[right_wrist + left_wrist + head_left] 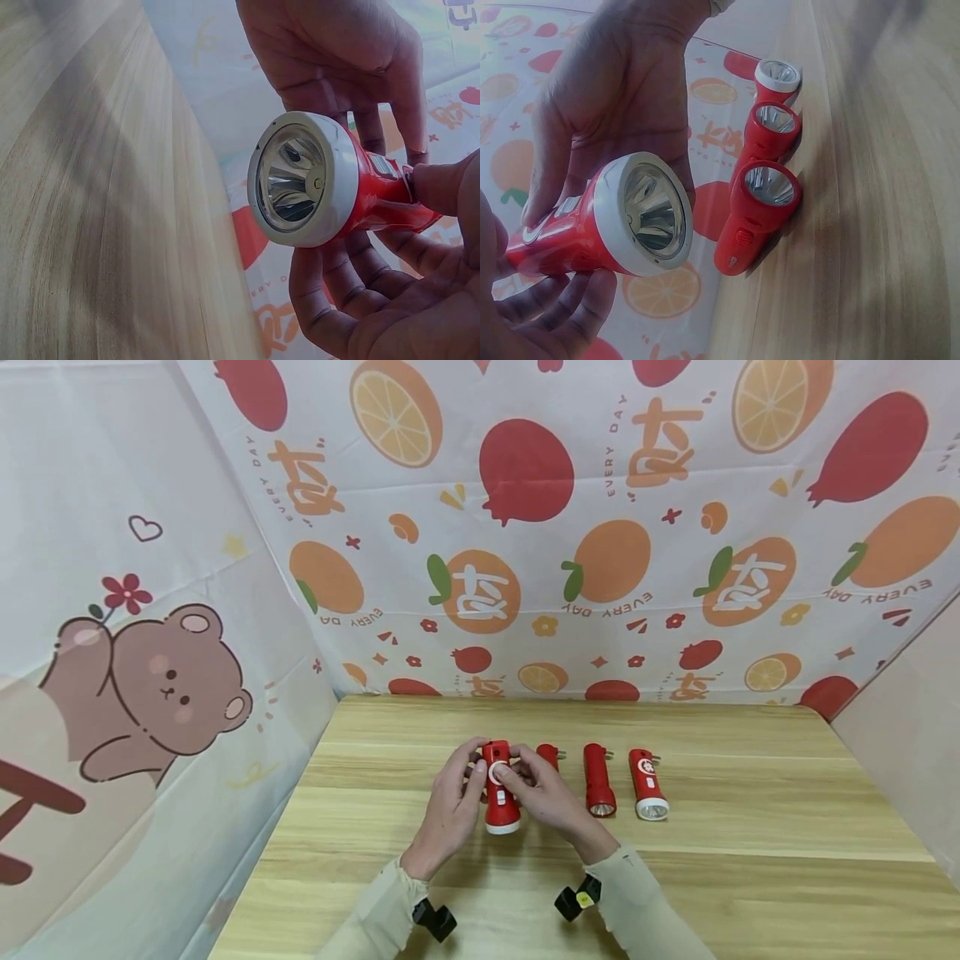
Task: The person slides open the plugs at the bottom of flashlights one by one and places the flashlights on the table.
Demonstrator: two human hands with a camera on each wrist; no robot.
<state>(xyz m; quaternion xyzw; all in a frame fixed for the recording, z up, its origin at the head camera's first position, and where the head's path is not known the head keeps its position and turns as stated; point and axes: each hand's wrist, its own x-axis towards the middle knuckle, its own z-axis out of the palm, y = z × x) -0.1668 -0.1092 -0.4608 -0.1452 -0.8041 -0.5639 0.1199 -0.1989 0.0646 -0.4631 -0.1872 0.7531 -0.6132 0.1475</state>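
Observation:
Both hands hold a red flashlight with a white lens rim above the table, its lens end toward me. My left hand grips it from the left. From the right, my right hand holds it, the thumb resting on the round white label. A grey switch sits between the label and the rim in the right wrist view. Right of the hands lie an all-red flashlight, partly hidden by my right hand in the head view, another all-red flashlight, and a white-rimmed flashlight.
The flashlights stand in a row on a light wooden table, metal plug prongs jutting from their far ends. A fruit-print cloth hangs along the back edge. On the left hangs a cloth with a bear.

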